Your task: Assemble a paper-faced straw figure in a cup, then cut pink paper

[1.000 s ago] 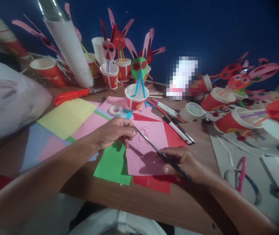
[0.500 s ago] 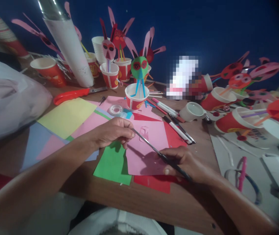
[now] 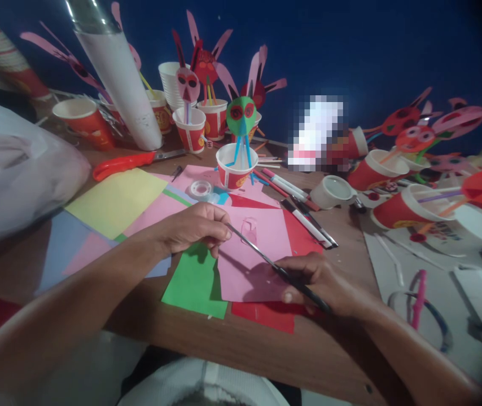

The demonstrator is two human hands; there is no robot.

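Note:
Between my hands, a thin dark-handled tool [image 3: 258,247] with a shiny slim shaft slants over the pink paper [image 3: 241,282]; its exact kind is unclear. Thumb and fingers of my left hand [image 3: 204,226] are pinched on its far tip. My right hand [image 3: 315,276] is closed around the dark handle. A small reddish outline [image 3: 249,230] marks the pink sheet. Under that sheet lie green paper [image 3: 194,287] and red paper [image 3: 266,318]. Just beyond stands a paper cup [image 3: 236,176] bearing a green paper face [image 3: 241,117] on blue straws.
Markers [image 3: 306,223] lie right of the papers, near a small white cup [image 3: 333,193]. A red-handled cutter [image 3: 122,165], a tape roll [image 3: 201,189] and yellow paper [image 3: 116,203] are leftward. A plastic bag [image 3: 16,175] bulges far left. Several cups with paper figures line the back and right.

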